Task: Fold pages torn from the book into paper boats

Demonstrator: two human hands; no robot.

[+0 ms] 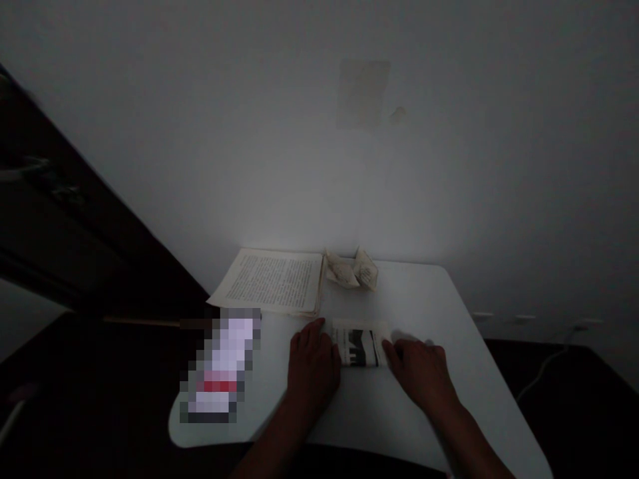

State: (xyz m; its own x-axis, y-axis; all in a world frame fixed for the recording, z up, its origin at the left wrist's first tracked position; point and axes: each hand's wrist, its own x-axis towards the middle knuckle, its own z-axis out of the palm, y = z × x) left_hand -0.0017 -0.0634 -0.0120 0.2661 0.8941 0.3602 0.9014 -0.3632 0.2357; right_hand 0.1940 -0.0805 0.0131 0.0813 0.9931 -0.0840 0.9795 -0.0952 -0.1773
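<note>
Folded paper (pixel 353 342), printed, dark picture on face, flat on tabletop (pixel 424 293) near the front, between both hands. Left hand (pixel 314 359) at its left edge, palm down, fingers bent and close together; can't tell if they pinch the paper. Right hand (pixel 424 372) at its right edge, one digit reaching the edge, other fingers curled; grip can't be told either. Behind: folded paper shape (pixel 367 269), points up, just beside a stack of printed sheets (pixel 274 279). Pixelated phone-like object (pixel 224 359) left of left hand. Wall (pixel 249 146) behind.
</note>
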